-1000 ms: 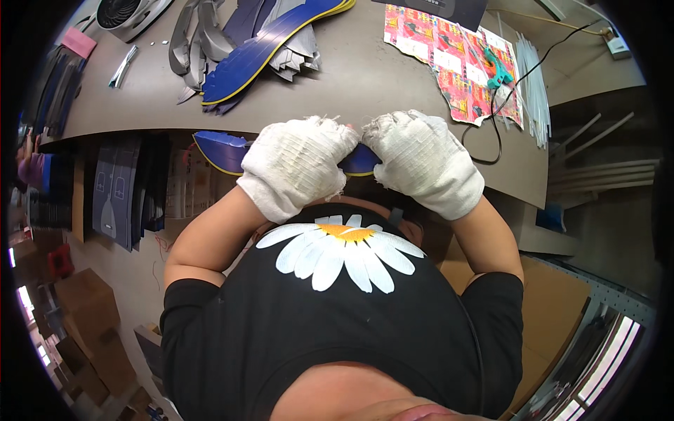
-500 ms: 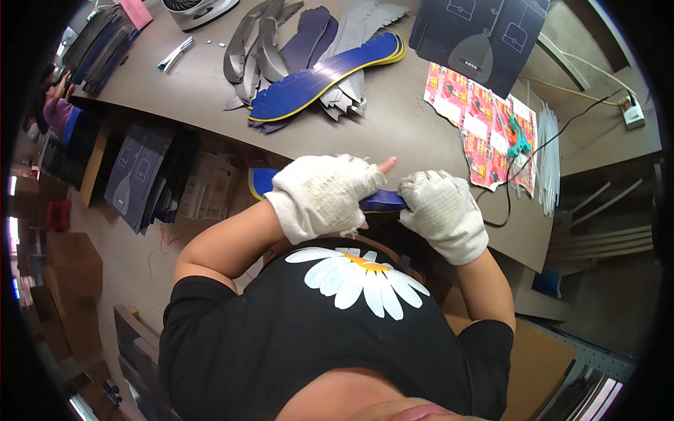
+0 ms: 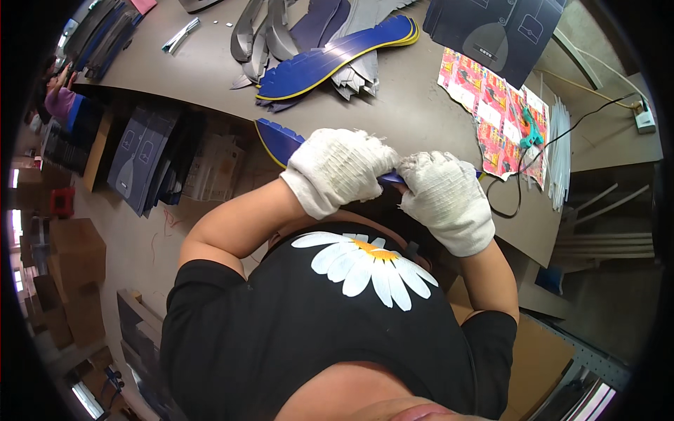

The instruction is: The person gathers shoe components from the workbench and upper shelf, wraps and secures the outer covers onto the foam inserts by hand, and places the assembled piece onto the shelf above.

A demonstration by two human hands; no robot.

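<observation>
Gripping a blue strip edged in yellow, the left hand and the right hand are both clamped on its middle portion, fists just beside each other (whether they touch cannot be told). Both wear white knitted gloves, frayed at the fingers. The strip is located between the wearer's torso and the near edge of the desk; its longer visible end projects past the left hand, and a short tip shows beyond the right. Noted on the desk: a stack of similar blue pieces lying across grey pieces, with dark grey curved parts alongside. To the right, a dark panel adjoins a red printed sheet, which bears a green tool; pale thin rods lie beside that sheet
</observation>
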